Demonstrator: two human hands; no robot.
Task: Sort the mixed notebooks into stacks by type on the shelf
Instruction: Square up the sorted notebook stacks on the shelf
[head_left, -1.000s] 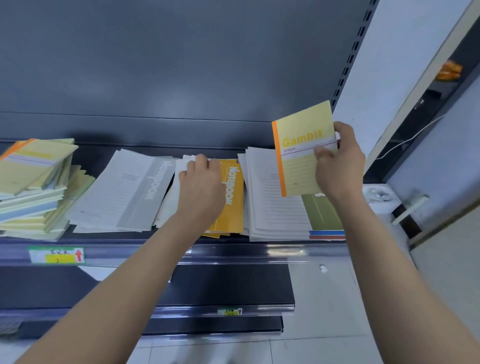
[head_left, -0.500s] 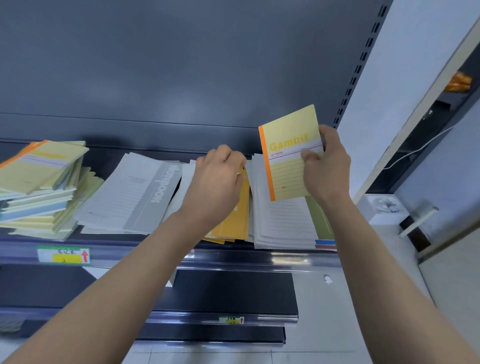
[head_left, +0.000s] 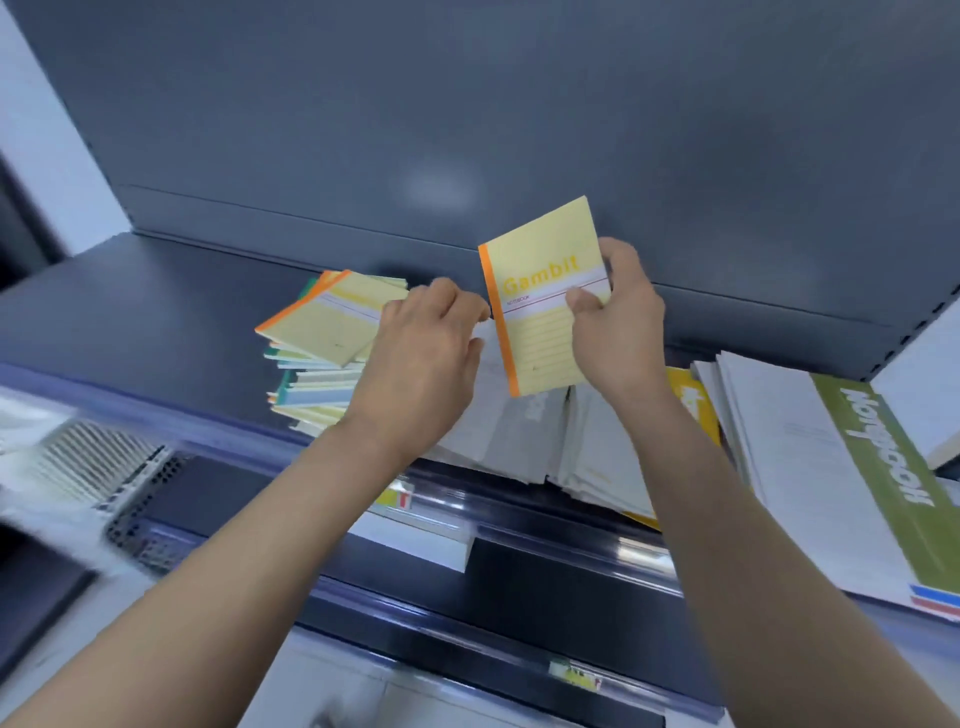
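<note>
My right hand (head_left: 615, 322) grips a small yellow Gambit notebook (head_left: 540, 291) with an orange spine, upright above the shelf (head_left: 156, 312). My left hand (head_left: 426, 353) hovers just left of that spine with fingers loosely curled and nothing in it. Behind the left hand sits an untidy stack of small yellow notebooks (head_left: 332, 322) of the same kind. Under both hands lie larger grey-white notebooks (head_left: 519, 431). An orange-yellow notebook (head_left: 685, 395) shows beside my right wrist. To the right is a pile topped by a white notebook with a green strip (head_left: 872, 478).
The dark back panel (head_left: 467, 130) rises behind the shelf. Below the front rail, a lower shelf carries a price tag (head_left: 576, 675). Blurred pale ruled items (head_left: 78, 467) lie at the lower left. Bare shelf surface extends left of the yellow stack.
My right hand has carried the Gambit notebook left, toward the yellow stack. My left hand has lifted off the orange notebook and come up beside the spine. The view has swung left.
</note>
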